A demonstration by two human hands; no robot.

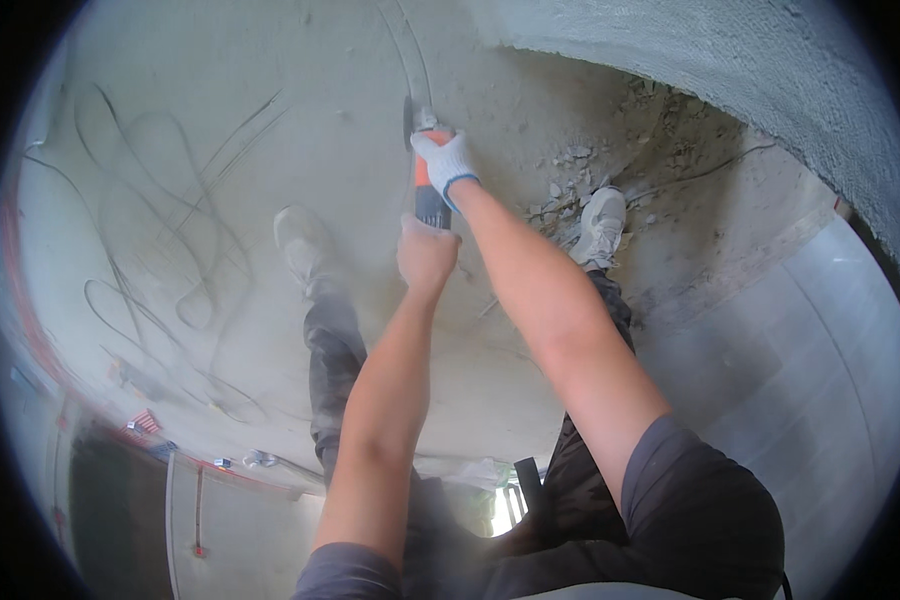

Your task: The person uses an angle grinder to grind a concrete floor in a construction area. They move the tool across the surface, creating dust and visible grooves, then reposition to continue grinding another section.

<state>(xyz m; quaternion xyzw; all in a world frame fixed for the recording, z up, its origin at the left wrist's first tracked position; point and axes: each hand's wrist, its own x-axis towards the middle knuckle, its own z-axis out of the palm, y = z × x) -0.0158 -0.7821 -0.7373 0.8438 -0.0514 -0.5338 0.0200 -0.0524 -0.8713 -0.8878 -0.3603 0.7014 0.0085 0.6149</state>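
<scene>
Both my hands are closed on an orange and dark grey angle grinder (431,204), held out between my feet. My right hand (448,160), in a white glove with a blue cuff, wraps round the front of its body. Behind it my left hand (428,258) grips the rear end. The dark disc (408,124) stands on edge at the left of the tool's head, close to the concrete floor (340,120); whether it touches is hard to tell. Two thin, nearly parallel grooves (410,45) run ahead of the tool. Haze blurs the area.
A long cable (195,205) lies in loops on the left. Broken rubble (575,160) is piled by my right shoe (601,222), below a rough grey wall (770,80). My left shoe (300,240) stands on the floor. Small items (142,424) lie along the lower-left edge.
</scene>
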